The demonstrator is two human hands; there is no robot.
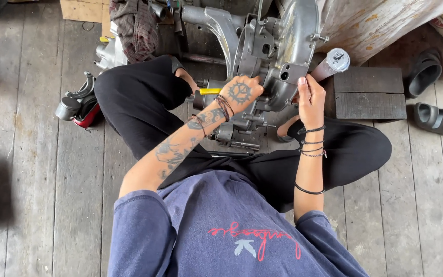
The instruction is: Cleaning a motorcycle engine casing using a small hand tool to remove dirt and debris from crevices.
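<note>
Just beside the left hand [242,93], which bears a dark wheel-shaped tattoo, a yellow tool handle [210,91] shows against the dull silver-grey engine casing [278,46]. Near the right hand [311,100], black cord bracelets [311,146]. Black trousers [139,102], navy shirt [221,231] with red script, weathered grey floor [42,179], black sandals [434,97].

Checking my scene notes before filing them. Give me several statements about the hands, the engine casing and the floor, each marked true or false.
1. The left hand grips a yellow-handled tool against the grey metal engine casing. True.
2. The right hand lies flat on the plank floor. False: it is raised against the casing's right side.
3. A pair of dark rubber slip-on sandals sits at the right on the grey wooden plank floor. True.
4. The casing stands on a workbench. False: it sits on the floor between the person's legs.
</note>
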